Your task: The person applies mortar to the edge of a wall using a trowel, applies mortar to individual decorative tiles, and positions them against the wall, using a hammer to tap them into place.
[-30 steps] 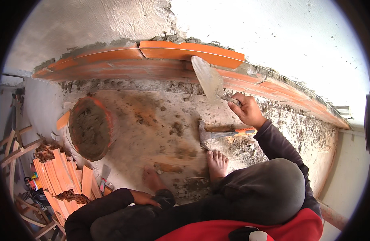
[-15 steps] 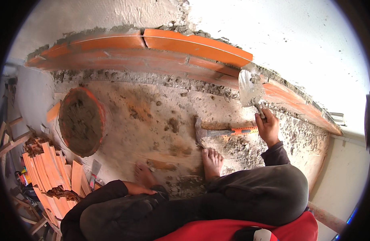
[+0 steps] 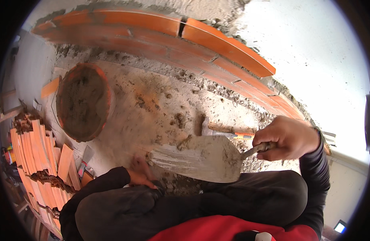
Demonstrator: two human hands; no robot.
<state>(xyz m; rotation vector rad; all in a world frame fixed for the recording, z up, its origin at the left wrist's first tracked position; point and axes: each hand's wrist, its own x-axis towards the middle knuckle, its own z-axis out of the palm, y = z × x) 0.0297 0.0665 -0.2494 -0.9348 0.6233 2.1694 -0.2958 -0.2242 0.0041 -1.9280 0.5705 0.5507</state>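
Note:
My right hand (image 3: 287,138) is closed round the handle of a trowel (image 3: 201,158). Its broad, mortar-smeared blade points left and hangs above my knees and foot, hiding part of the ground. My left hand (image 3: 141,178) rests by my left ankle with its fingers stretched out, holding nothing. Behind the trowel lies a hammer (image 3: 229,134) with an orange and grey handle, partly covered by blade and hand. Along the wall runs a low course of bricks, topped by an orange brick (image 3: 229,46) with a dark gap at its left end. A taut pale string follows the upper edge.
A round bucket (image 3: 107,108) full of grey mortar stands at the left. Below it are stacked orange bricks (image 3: 30,148) and a scraper (image 3: 85,156) with a red handle. Mortar crumbs litter the ground (image 3: 132,92). A white wall (image 3: 313,60) rises at the right.
My right hand has drawn the trowel back from the brick course toward my body, and its blade has swung round to point left. The left hand stays by the ankle.

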